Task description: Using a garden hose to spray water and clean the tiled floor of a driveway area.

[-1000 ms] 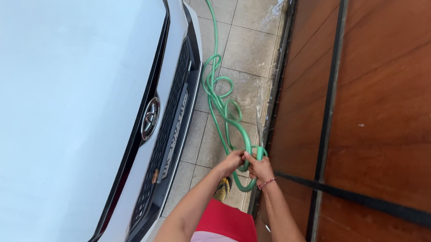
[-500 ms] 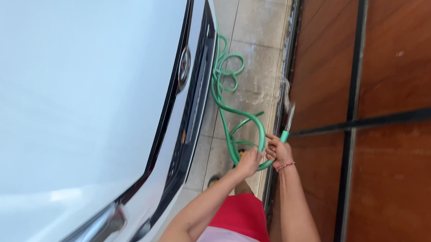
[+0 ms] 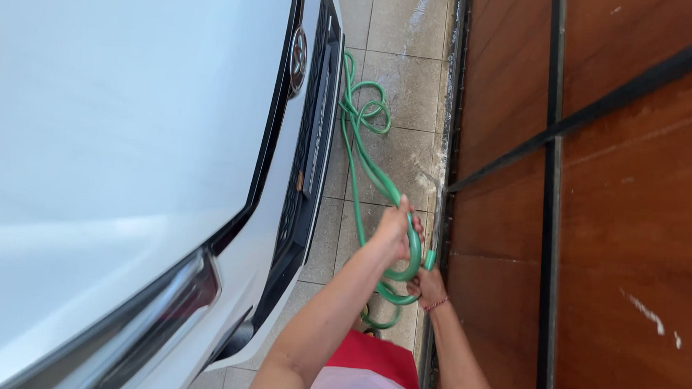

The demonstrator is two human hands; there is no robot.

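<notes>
Left hand (image 3: 394, 231) closed around the green hose (image 3: 360, 153). Right hand (image 3: 429, 284) gripping its bent loop just below. Remainder coiled on the tiled floor (image 3: 400, 74) beside the white car (image 3: 133, 133).

Bright, even daylight; pale glare washes the white car hood (image 3: 118, 133), with slight motion blur throughout.

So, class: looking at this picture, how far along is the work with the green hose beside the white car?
Done: wet streaks on the tiled floor show water has run. In hand: the left hand and right hand both grip a bend of the green hose near its end. Left: most of the hose lies tangled in loops beside the white car.
</notes>
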